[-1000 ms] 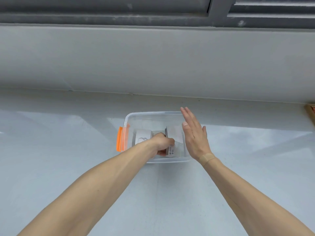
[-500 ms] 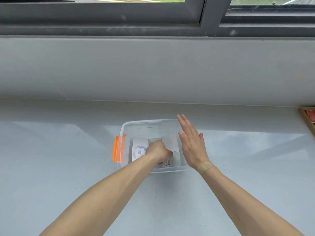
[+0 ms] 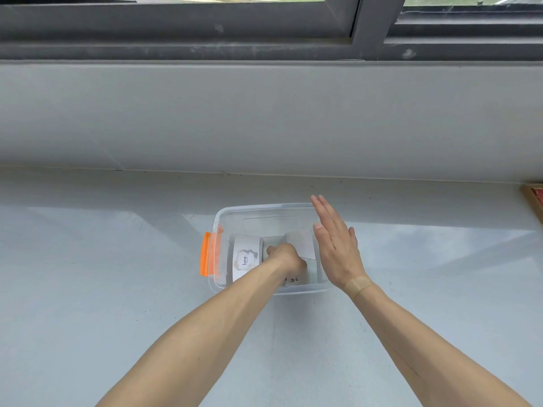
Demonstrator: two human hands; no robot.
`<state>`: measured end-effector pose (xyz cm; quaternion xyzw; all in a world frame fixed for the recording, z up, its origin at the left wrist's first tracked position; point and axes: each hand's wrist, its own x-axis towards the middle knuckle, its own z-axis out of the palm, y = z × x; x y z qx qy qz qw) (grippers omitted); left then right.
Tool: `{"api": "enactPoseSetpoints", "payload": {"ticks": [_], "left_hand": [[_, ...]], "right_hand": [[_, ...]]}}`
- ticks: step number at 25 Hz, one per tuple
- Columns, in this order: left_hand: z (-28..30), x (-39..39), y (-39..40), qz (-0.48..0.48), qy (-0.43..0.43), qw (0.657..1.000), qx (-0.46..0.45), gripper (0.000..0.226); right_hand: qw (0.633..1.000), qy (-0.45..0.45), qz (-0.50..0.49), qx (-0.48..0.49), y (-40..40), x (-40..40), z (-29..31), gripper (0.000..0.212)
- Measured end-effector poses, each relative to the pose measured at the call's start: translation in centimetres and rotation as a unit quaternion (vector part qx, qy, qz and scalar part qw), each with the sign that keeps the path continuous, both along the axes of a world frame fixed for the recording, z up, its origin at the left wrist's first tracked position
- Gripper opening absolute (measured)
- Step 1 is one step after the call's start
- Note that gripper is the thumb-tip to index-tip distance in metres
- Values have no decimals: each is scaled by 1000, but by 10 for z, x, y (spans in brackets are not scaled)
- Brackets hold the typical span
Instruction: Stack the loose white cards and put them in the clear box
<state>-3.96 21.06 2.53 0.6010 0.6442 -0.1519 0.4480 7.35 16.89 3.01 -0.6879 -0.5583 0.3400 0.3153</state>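
The clear box with an orange latch on its left end sits on the pale surface near the wall. White cards lie inside it: one printed "love." at the left, a plain one at the right. My left hand reaches down into the box, fingers curled onto the cards in the middle; the cards under it are mostly hidden. My right hand stands flat and upright, fingers straight, against the box's right side, holding nothing.
A grey wall and a dark window frame rise behind the box. A wooden-edged object shows at the far right edge. The pale grey surface spreads to both sides.
My left hand has shifted slightly left inside the box, uncovering more of the plain card at the right. The right hand keeps its place beside the box. The camera tilted up a little.
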Motion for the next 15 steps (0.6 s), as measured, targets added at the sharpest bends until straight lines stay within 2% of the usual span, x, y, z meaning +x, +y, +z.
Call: {"api": "enactPoseSetpoints", "payload": {"ticks": [4,7,11,15], "left_hand": [[10,2,-1,-34,13,999,-10,16],[17,-3,-2,-29,-5,1000,1,24],[29,-12,-4,-1,-42,999,10,12],[32,-30,0,19,-54,995,76,28]], "right_hand": [[1000,-1,-8,11,0,-1,2,51],[999,-26,-26,17,-1,-2,7,52],[996,-71,-44,17,-8,-1,15,48],[992,-121,-31,3,-22,4,26,45]]}}
